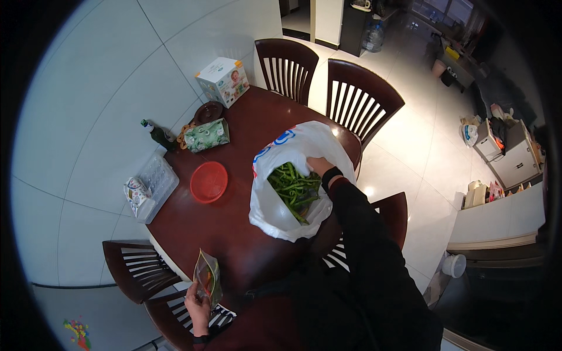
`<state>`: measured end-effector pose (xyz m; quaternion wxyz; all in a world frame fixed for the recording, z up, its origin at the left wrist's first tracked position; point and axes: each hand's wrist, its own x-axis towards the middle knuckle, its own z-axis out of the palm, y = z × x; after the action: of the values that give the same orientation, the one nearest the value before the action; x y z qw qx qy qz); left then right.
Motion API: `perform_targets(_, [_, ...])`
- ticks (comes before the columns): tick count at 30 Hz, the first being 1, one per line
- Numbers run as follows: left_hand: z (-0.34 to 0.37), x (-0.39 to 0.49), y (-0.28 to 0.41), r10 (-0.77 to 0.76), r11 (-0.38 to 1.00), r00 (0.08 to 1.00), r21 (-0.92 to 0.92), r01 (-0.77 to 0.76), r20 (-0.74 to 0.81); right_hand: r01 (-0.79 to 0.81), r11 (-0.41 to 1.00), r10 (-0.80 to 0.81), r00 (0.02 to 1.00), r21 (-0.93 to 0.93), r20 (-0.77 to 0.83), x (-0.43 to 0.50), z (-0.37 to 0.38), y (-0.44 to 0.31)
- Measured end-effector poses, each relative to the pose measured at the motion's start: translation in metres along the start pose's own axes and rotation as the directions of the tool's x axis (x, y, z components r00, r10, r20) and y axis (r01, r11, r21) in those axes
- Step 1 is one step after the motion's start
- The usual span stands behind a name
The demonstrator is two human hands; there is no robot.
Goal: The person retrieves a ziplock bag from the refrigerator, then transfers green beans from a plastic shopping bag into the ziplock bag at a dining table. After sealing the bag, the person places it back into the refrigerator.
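My left hand (198, 307) holds a clear pouch (214, 281) upright by its side, near the table's front edge. Its mouth gapes, and something red and green shows inside. On the dark red wooden table (239, 210) stands a large white plastic bag (274, 223) with blue and red print, its top spread wide. Long green chili peppers (294, 188) lie heaped within it. At the bag's right rim, my right hand (319, 165) grips the plastic; a fold hides the fingertips.
Left of the white bag sits a red plastic bowl (209, 182). Farther back are a tissue pack (207, 136), a green glass bottle (161, 135), a clear plastic container (160, 186) and a cardboard box (225, 81). Wooden chairs (366, 98) surround the table.
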<state>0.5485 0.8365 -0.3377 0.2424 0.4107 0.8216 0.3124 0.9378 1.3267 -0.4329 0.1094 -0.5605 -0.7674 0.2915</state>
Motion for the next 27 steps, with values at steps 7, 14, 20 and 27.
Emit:
perform_targets(7, [0.015,0.009,0.015,0.108,0.991,0.994,0.081,-0.109,0.021,-0.130,0.988,0.137,0.987,0.086,-0.082,-0.001,0.012,0.037])
perform_targets(14, [0.014,0.020,0.011,0.165,0.985,0.985,0.041,-0.167,0.038,0.172,0.985,-0.169,0.980,0.018,-0.104,0.002,-0.023,0.018])
perform_targets(20, [0.021,0.028,0.009,0.174,0.976,0.983,0.119,-0.180,0.062,0.432,0.894,-0.440,0.896,-0.115,-0.055,-0.011,-0.105,-0.055])
perform_targets(27, [0.019,0.038,0.035,0.193,0.968,0.974,0.136,-0.209,0.120,0.326,0.910,-0.383,0.896,0.257,0.222,-0.004,-0.088,-0.062])
